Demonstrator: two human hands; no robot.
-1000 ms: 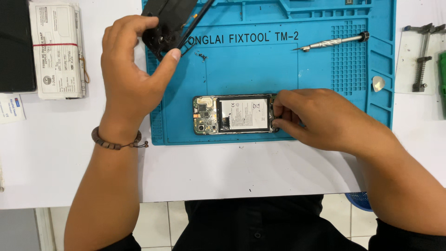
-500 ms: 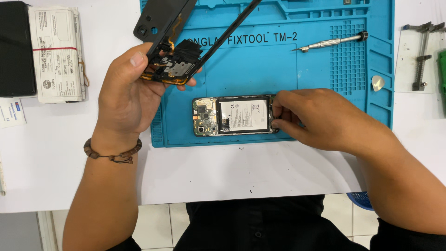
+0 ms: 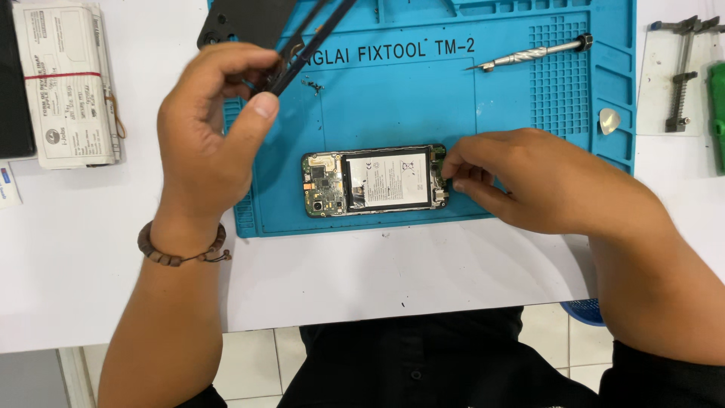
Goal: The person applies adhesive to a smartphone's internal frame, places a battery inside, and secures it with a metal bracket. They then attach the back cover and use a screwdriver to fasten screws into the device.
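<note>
An opened phone [image 3: 375, 182] lies face down on a blue repair mat [image 3: 513, 113], showing its circuit board and white-labelled battery. My right hand [image 3: 521, 180] rests on the mat and pinches the phone's right end with its fingertips. My left hand [image 3: 215, 128] hovers over the mat's left edge, fingers closed on black tweezers [image 3: 313, 38] whose legs run up and to the right. A black phone back cover [image 3: 245, 21] lies just above that hand.
A metal screwdriver [image 3: 529, 54] and a white pick [image 3: 609, 121] lie on the mat's right side. A banded bundle of papers [image 3: 68, 83] sits at the left of the white table. Metal tools [image 3: 683, 68] and a green object [image 3: 717, 113] lie at the far right.
My left hand has let go of a small dark part it held up half a second ago and now grips the tweezers. My right hand stays at the phone's right end.
</note>
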